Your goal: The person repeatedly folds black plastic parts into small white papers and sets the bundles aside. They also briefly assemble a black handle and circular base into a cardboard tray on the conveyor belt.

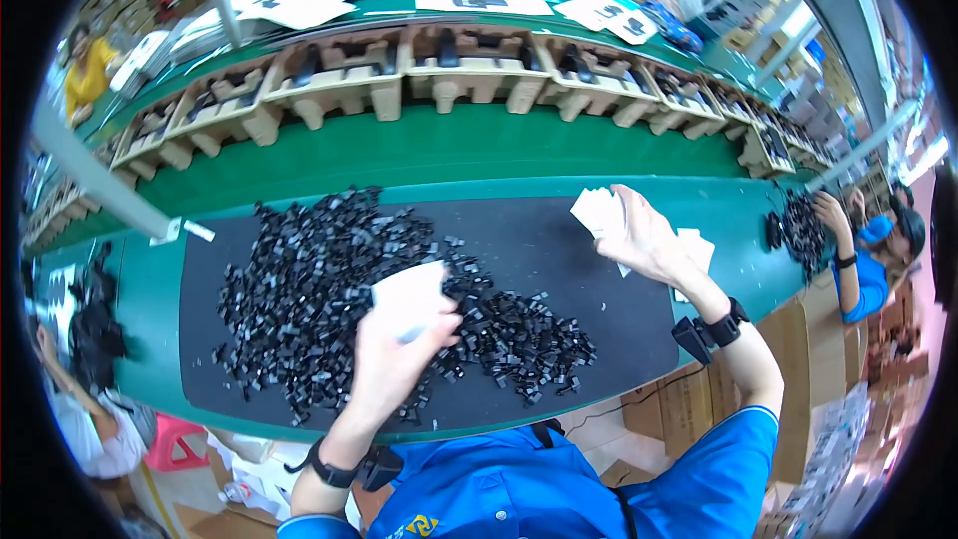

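Note:
My left hand (394, 339) is closed on a white paper piece (411, 285), held over a wide heap of small black plastic parts (309, 284). Glare washes out the paper's surface, so I cannot tell whether it is one sheet or several. Off to the right, my right hand (649, 245) grips a small stack of white papers (595, 212) above the dark mat (609, 284). More white papers (696, 252) lie beside that wrist, at the mat's right edge.
Beyond the green bench, a row of moulded cardboard trays (469, 75) holds black items. A second pile of black parts (801, 225) sits at the right, near a co-worker's hand (828, 212). Black items (95, 319) lie at the far left. Cardboard boxes (689, 404) stand below the bench.

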`<state>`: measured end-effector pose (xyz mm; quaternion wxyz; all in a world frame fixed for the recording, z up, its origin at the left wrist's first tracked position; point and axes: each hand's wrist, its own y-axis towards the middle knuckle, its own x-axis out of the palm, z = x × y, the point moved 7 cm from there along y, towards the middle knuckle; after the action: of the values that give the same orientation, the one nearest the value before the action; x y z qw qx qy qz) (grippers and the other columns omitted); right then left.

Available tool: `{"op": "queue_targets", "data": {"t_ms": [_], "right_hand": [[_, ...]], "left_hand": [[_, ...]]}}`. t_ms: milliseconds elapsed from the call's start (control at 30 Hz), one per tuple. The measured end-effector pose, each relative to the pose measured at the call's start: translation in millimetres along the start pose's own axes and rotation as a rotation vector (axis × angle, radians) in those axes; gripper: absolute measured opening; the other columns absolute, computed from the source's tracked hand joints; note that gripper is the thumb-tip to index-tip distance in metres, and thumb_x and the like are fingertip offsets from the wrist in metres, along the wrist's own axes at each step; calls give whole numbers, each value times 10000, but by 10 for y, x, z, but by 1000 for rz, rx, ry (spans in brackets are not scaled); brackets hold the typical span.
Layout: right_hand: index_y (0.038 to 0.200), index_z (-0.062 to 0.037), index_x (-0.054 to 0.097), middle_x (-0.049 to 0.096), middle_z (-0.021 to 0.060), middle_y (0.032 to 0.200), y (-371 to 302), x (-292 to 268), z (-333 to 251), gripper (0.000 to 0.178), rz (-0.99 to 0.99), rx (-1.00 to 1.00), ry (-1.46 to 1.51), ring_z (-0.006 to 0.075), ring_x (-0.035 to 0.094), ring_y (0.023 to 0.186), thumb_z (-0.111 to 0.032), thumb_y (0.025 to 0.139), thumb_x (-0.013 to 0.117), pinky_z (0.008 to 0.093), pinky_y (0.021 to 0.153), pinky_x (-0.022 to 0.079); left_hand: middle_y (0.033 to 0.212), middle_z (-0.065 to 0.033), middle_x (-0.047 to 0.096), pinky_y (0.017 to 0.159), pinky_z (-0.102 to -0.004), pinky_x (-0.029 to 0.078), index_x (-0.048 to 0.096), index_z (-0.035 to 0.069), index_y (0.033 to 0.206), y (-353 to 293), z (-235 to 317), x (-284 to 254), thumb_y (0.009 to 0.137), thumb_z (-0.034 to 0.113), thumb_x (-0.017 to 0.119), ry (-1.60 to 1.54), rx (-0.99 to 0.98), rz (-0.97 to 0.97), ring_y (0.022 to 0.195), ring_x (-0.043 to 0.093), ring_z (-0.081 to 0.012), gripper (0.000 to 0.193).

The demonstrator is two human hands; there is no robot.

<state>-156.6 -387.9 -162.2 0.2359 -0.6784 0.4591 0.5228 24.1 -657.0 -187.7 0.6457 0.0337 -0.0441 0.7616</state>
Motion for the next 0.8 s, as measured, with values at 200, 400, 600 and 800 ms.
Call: {"op": "queue_targets", "data": {"t_ms": [200,400,600,800], "right_hand": [[1333,8,346,495,251,1256,70,-19,-1870,819,-440,-270,122,381,504,1163,-291,668,721,401,958,428],[1323,2,371,515,243,1224,97,92,-2839,848,-463,-482,100,363,530,1134,-193,589,749,389,944,441],[1305,41,369,519,253,1201,-61,197,-3745,853,-386,-615,-95,367,545,1107,-184,572,742,401,934,448],[1301,63,363,521,268,1175,-198,430,-4620,847,-452,-785,-161,375,549,1092,-227,596,733,411,935,446]], "left_hand": [[939,-69,665,692,-250,532,610,45,1159,-94,509,108,786,80,716,187,433,170,843,644,-108,390],[976,-128,658,701,-334,545,575,85,1214,-603,833,-454,720,83,723,509,692,598,850,657,-274,516],[1064,-148,646,733,-341,551,533,83,1257,-1099,876,-1011,704,56,715,559,662,664,905,651,-304,583],[1069,-134,652,723,-321,558,534,51,1249,-1562,880,-1765,742,27,692,486,764,838,891,663,-266,531]]}}
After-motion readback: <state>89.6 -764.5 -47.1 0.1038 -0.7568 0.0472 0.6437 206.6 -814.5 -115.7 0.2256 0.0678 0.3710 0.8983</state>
